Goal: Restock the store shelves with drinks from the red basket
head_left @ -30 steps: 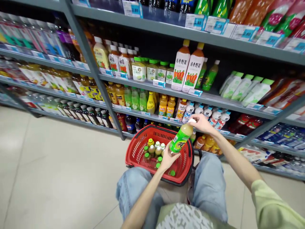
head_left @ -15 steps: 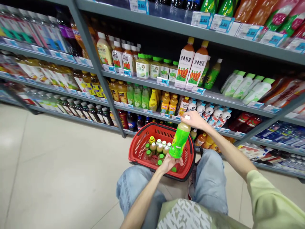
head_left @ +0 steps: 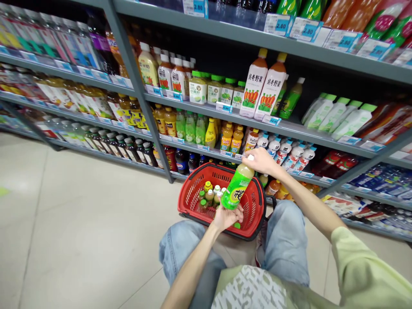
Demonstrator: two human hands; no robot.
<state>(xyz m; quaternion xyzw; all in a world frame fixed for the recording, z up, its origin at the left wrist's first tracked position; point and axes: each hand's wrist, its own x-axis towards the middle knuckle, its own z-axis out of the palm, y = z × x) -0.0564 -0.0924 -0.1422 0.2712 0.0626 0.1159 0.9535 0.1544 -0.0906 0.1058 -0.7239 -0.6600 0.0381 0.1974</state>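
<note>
A green-labelled drink bottle (head_left: 238,187) with a white cap and pale contents is held tilted above the red shopping basket (head_left: 189,211). My right hand (head_left: 260,160) is closed around the bottle's neck and cap. Beneath its base, my left hand (head_left: 225,218) supports the bottle, with some fingers showing past its right side. Several small bottles (head_left: 210,197) with white, green and yellow caps stand in the basket, partly hidden by the held bottle and my left hand.
Grey shelves (head_left: 212,26) full of drinks rise directly behind the basket. Two tall carrot-juice bottles (head_left: 253,88) stand on the middle shelf. My knees (head_left: 183,244) flank the near side of the basket, and pale tiled floor (head_left: 86,223) extends to the left.
The bottle has turned so that its label's dark lettering faces me, and it leans further. Both hands have stayed on it. The view has shifted slightly.
</note>
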